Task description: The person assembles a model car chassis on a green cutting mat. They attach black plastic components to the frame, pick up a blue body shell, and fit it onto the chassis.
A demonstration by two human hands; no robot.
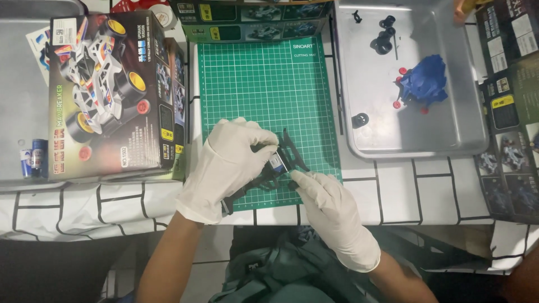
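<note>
Both hands wear white gloves. My left hand (230, 163) grips a black plastic toy-car chassis (289, 152) over the near edge of a green cutting mat (264, 84). A small silver and blue part (275, 161) sits in the chassis under my left fingertips. My right hand (331, 210) comes in from the lower right, its fingertips touching the chassis near that part.
A toy-car kit box (112, 90) lies left of the mat, with small batteries (32, 157) beside it. A metal tray (412, 78) to the right holds a blue car body (424, 81), black tyres (383, 36) and small parts. More printed boxes line the far and right edges.
</note>
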